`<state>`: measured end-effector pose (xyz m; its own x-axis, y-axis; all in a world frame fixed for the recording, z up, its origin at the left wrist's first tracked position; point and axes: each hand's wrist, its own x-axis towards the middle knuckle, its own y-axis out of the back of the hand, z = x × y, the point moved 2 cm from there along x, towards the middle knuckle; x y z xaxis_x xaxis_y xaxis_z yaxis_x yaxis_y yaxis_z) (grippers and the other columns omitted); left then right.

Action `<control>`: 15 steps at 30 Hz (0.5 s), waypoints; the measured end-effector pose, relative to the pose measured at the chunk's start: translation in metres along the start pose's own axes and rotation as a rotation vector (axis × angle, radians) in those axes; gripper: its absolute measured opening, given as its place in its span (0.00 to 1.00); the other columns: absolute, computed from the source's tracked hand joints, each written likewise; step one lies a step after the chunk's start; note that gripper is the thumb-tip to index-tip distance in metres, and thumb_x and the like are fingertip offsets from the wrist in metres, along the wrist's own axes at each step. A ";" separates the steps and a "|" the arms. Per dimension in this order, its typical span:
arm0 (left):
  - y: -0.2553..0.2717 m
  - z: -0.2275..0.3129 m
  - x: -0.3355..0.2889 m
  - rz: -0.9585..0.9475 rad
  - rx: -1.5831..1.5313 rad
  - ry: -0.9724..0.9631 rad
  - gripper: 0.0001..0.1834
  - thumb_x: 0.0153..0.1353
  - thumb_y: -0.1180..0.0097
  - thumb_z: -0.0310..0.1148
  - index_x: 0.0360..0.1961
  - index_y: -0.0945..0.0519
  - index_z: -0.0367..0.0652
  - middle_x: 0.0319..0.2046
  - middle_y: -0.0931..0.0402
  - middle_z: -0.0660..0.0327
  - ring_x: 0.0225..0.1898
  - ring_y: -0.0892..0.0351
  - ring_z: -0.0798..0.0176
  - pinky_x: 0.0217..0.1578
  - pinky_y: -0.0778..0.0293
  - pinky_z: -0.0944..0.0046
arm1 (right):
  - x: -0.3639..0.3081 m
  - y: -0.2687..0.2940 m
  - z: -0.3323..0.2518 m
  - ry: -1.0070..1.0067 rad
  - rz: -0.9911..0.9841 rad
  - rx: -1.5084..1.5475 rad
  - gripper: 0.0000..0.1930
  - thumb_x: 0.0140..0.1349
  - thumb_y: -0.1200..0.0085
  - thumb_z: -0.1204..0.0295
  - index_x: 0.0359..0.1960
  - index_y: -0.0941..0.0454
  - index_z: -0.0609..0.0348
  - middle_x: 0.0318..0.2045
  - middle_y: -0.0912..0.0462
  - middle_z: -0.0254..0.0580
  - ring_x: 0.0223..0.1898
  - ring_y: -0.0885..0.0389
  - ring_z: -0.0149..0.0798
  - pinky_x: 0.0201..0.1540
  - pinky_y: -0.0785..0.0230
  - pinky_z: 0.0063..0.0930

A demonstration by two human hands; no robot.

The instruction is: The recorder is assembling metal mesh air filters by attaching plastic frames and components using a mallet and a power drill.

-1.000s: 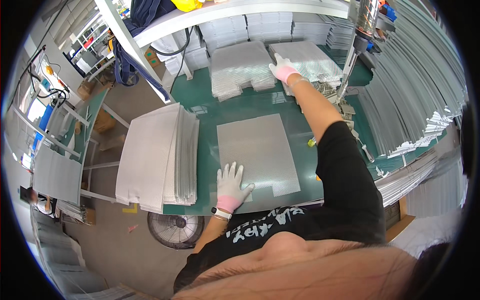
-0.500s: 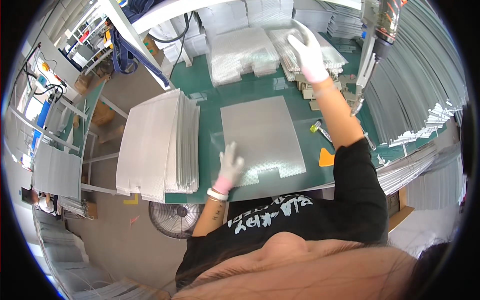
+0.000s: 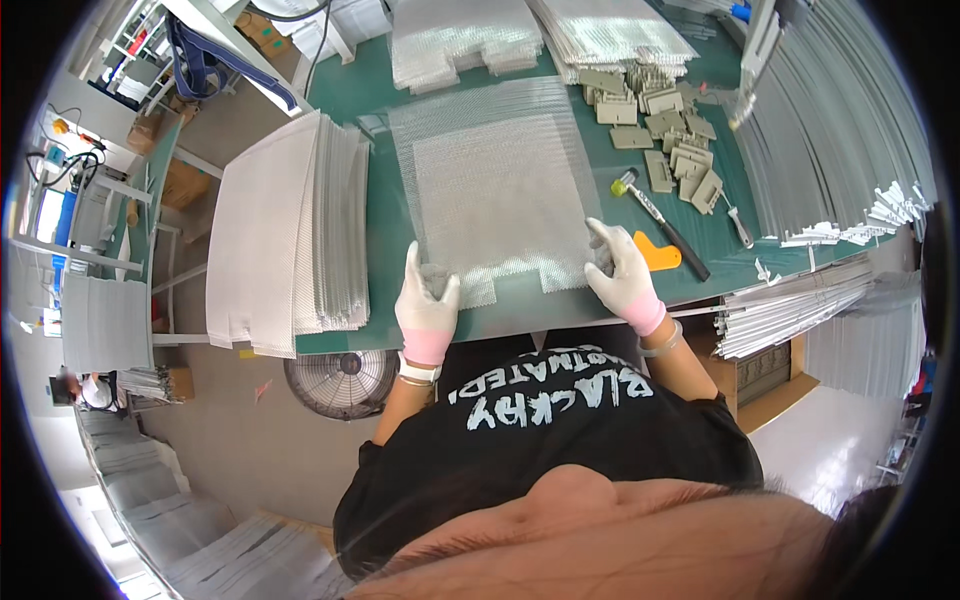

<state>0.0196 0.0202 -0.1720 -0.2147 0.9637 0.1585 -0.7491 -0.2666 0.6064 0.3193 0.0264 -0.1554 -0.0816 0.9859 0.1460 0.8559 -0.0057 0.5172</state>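
Both gloved hands at the near end of the overlapping mesh sheets [image 3: 500, 180]; left hand [image 3: 428, 310] at the near-left corner, right hand [image 3: 622, 275] at the near-right, thumbs and fingers spread apart around the edges; neither hand is clenched; whether they pinch the mesh or just bracket it, the view doesn't settle.

Sheets sit mid-bench on the green table [image 3: 508, 316], squarely before the torso, notched edge toward the person; outlines are offset, a margin showing at the far and left sides; which layer is uppermost is hard to say through the mesh. Placing one hand per side probably keeps the flexible mesh flat and lets both edges be steered evenly; centre spot gives equal reach.

Tall sheet stack [image 3: 265, 220] just left, leaning in a fanned pile; two mesh piles at the back, the left pile [image 3: 465, 40] and the right pile [image 3: 610, 35], likely there to stay within arm's reach yet off the middle; tan plates [image 3: 632, 137] heaped loose at right, with hammer [image 3: 660, 217], orange scraper [image 3: 660, 253] and slim-handled tool [image 3: 740, 228] nearby; scraper just beside the right hand, presumably parked clear of the sheets.
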 end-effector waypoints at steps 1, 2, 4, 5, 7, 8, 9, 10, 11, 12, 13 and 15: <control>-0.003 -0.003 -0.001 0.019 0.015 -0.053 0.42 0.54 0.33 0.30 0.69 0.38 0.37 0.41 0.19 0.51 0.35 0.18 0.58 0.38 0.22 0.64 | -0.001 -0.003 0.004 -0.012 -0.004 0.003 0.31 0.52 0.43 0.78 0.62 0.29 0.59 0.37 0.27 0.45 0.38 0.26 0.41 0.45 0.30 0.30; -0.005 -0.006 -0.002 0.010 0.020 -0.046 0.42 0.54 0.33 0.30 0.69 0.38 0.37 0.41 0.19 0.51 0.35 0.18 0.58 0.38 0.22 0.64 | -0.002 -0.006 0.006 0.028 0.037 -0.045 0.30 0.53 0.44 0.77 0.61 0.29 0.59 0.38 0.27 0.46 0.38 0.26 0.44 0.45 0.30 0.32; -0.008 -0.008 0.001 0.018 0.133 -0.083 0.42 0.55 0.34 0.33 0.69 0.39 0.37 0.48 0.21 0.45 0.44 0.18 0.46 0.46 0.22 0.57 | 0.001 -0.005 0.005 0.055 0.071 -0.130 0.28 0.54 0.45 0.74 0.60 0.29 0.59 0.41 0.27 0.50 0.42 0.24 0.50 0.48 0.29 0.37; -0.008 -0.008 0.001 0.014 0.135 -0.078 0.42 0.55 0.34 0.33 0.69 0.39 0.37 0.48 0.21 0.45 0.44 0.18 0.46 0.46 0.22 0.57 | 0.000 -0.007 0.008 0.050 0.067 -0.128 0.28 0.54 0.45 0.74 0.60 0.29 0.59 0.41 0.27 0.50 0.42 0.24 0.50 0.48 0.29 0.37; -0.009 -0.008 0.002 -0.067 0.182 -0.035 0.42 0.56 0.35 0.34 0.69 0.40 0.36 0.54 0.24 0.42 0.52 0.21 0.42 0.50 0.24 0.54 | -0.002 -0.009 0.016 0.028 0.059 -0.126 0.28 0.54 0.45 0.74 0.61 0.29 0.59 0.43 0.25 0.51 0.45 0.23 0.52 0.50 0.29 0.38; -0.009 -0.009 0.003 -0.070 0.183 -0.037 0.42 0.56 0.35 0.34 0.69 0.40 0.36 0.54 0.24 0.42 0.52 0.21 0.42 0.50 0.24 0.54 | -0.002 -0.011 0.019 0.025 0.062 -0.125 0.28 0.54 0.45 0.74 0.61 0.29 0.59 0.43 0.25 0.51 0.45 0.23 0.52 0.50 0.29 0.38; -0.011 -0.011 0.003 -0.073 0.199 -0.051 0.42 0.56 0.35 0.35 0.70 0.41 0.37 0.55 0.25 0.41 0.52 0.21 0.41 0.50 0.24 0.54 | -0.001 -0.013 0.021 0.020 0.059 -0.133 0.28 0.54 0.45 0.74 0.61 0.29 0.59 0.44 0.25 0.52 0.47 0.23 0.53 0.51 0.28 0.38; -0.012 -0.013 0.004 -0.076 0.214 -0.064 0.43 0.56 0.35 0.35 0.70 0.42 0.37 0.55 0.25 0.41 0.52 0.22 0.41 0.50 0.24 0.54 | -0.001 -0.014 0.023 0.014 0.055 -0.142 0.28 0.54 0.45 0.73 0.61 0.29 0.58 0.45 0.25 0.53 0.48 0.23 0.54 0.52 0.28 0.39; -0.013 -0.015 0.004 -0.081 0.212 -0.064 0.43 0.56 0.35 0.35 0.70 0.42 0.37 0.55 0.25 0.41 0.52 0.22 0.41 0.50 0.24 0.54 | -0.002 -0.015 0.022 0.010 0.056 -0.144 0.28 0.54 0.45 0.73 0.61 0.29 0.58 0.45 0.25 0.53 0.48 0.23 0.54 0.52 0.28 0.39; -0.014 -0.015 0.005 -0.062 0.254 -0.100 0.43 0.57 0.35 0.35 0.70 0.42 0.38 0.55 0.25 0.41 0.52 0.22 0.40 0.50 0.24 0.53 | -0.001 -0.017 0.022 -0.005 0.046 -0.153 0.28 0.55 0.45 0.73 0.61 0.30 0.58 0.46 0.25 0.53 0.48 0.23 0.54 0.52 0.28 0.39; -0.014 -0.016 0.005 -0.043 0.296 -0.136 0.43 0.57 0.36 0.36 0.70 0.43 0.38 0.54 0.25 0.41 0.51 0.22 0.40 0.49 0.24 0.52 | -0.001 -0.018 0.022 -0.020 0.036 -0.163 0.28 0.55 0.45 0.72 0.61 0.30 0.58 0.47 0.25 0.54 0.48 0.23 0.55 0.52 0.28 0.39; -0.016 -0.021 0.007 -0.061 0.315 -0.130 0.43 0.58 0.36 0.36 0.71 0.43 0.39 0.54 0.25 0.41 0.50 0.21 0.40 0.49 0.23 0.52 | 0.000 -0.022 0.026 -0.030 0.023 -0.207 0.29 0.56 0.45 0.71 0.62 0.31 0.57 0.48 0.25 0.54 0.48 0.23 0.55 0.52 0.28 0.40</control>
<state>0.0173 0.0307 -0.1967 -0.0784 0.9765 0.2005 -0.5237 -0.2115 0.8253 0.3141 0.0307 -0.1888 -0.0458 0.9896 0.1365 0.7338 -0.0594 0.6768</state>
